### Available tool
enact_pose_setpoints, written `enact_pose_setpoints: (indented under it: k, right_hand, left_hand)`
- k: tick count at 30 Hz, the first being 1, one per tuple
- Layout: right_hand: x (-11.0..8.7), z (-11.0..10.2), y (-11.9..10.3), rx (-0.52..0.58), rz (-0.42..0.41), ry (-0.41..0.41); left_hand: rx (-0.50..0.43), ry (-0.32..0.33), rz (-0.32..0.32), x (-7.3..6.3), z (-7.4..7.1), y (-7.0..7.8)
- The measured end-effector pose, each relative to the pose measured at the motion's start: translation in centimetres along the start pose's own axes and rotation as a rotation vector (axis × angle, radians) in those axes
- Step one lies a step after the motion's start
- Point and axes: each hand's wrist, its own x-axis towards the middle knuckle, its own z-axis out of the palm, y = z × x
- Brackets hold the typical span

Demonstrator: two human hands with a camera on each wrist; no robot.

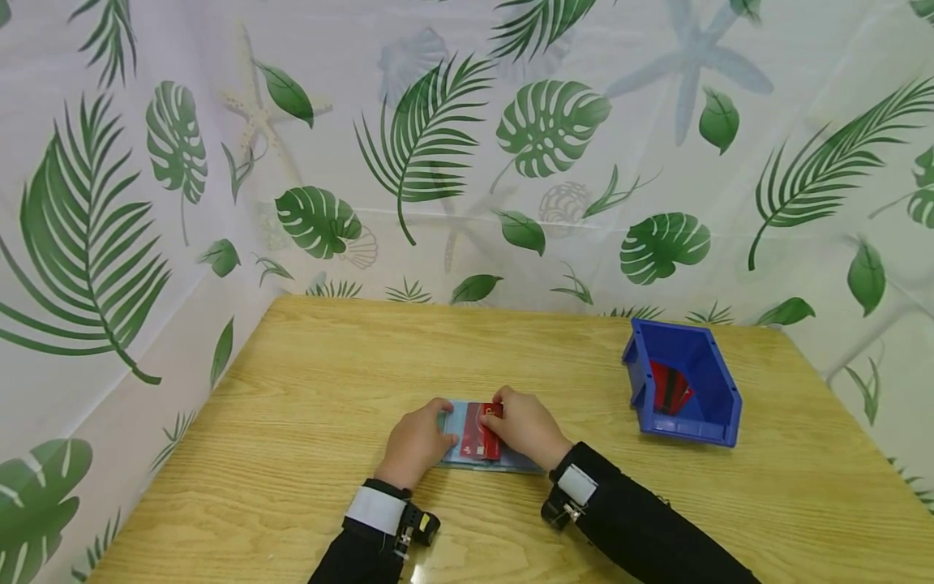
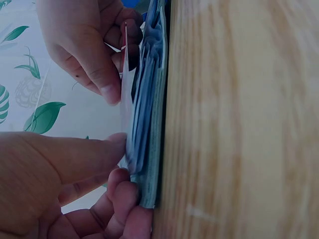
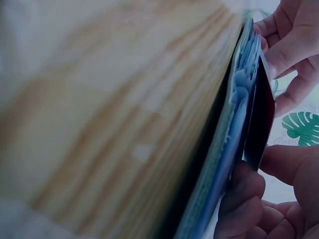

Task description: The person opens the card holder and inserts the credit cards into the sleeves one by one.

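Note:
A pale blue card holder (image 1: pixel 452 423) with several clear sleeves lies open on the table. My left hand (image 1: pixel 417 440) grips its left side, the thumb on top of the sleeve and the fingers curled at the edge, as the left wrist view shows. A red card (image 1: pixel 473 438) lies over the left half of the holder, its left part looking paler under the clear plastic. My right hand (image 1: pixel 531 423) pinches this card at its right edge between thumb and fingers. In the right wrist view the card (image 3: pixel 260 117) stands slightly away from the stacked sleeves (image 3: pixel 241 94).
A blue plastic bin (image 1: pixel 689 426) stands at the right on the wooden table (image 1: pixel 292 503), with red and dark cards (image 1: pixel 667 385) inside. A leaf-patterned cloth (image 1: pixel 452 162) hangs behind the table and along its sides.

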Motion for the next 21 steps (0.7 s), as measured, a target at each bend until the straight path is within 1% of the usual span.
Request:
enact_pose_setpoints:
  k: [3,7,9,12,14,16,19,21]
  right_hand:
    - [0.0,0.1,-0.3,-0.05,-0.027,-0.011]
    - [0.1,0.2,-0.5,-0.071,-0.057,-0.033]
    - [0.1,0.0,-0.5,-0.055,-0.053,-0.058]
    - [-0.1,-0.6,-0.3,0.013,-0.015,-0.117]
    - [-0.3,-1.2,0.0,0.081,0.02,-0.16]
    - [-0.7,-1.8,0.3,0.188,0.061,-0.196]
    - [-1.3,-2.6,1.0,0.398,0.109,-0.245]
    - [-1.7,-3.0,1.4,0.559,0.141,-0.276]
  left_hand:
    - [0.013,-0.003,0.008,-0.1,0.0,0.0]
    - [0.017,-0.001,0.014,-0.1,0.1,0.0]
    - [0.012,-0.002,0.014,-0.1,0.1,0.0]
    - [0.002,0.003,0.019,-0.2,-0.1,0.0]
    - [-0.017,0.008,0.015,-0.3,-0.2,0.0]
    - [-0.032,0.014,0.011,-0.5,-0.4,0.0]
    - [-0.042,0.022,0.022,-0.7,-0.6,-0.1]
    - [-0.032,0.026,0.037,-0.7,-0.7,-0.1]
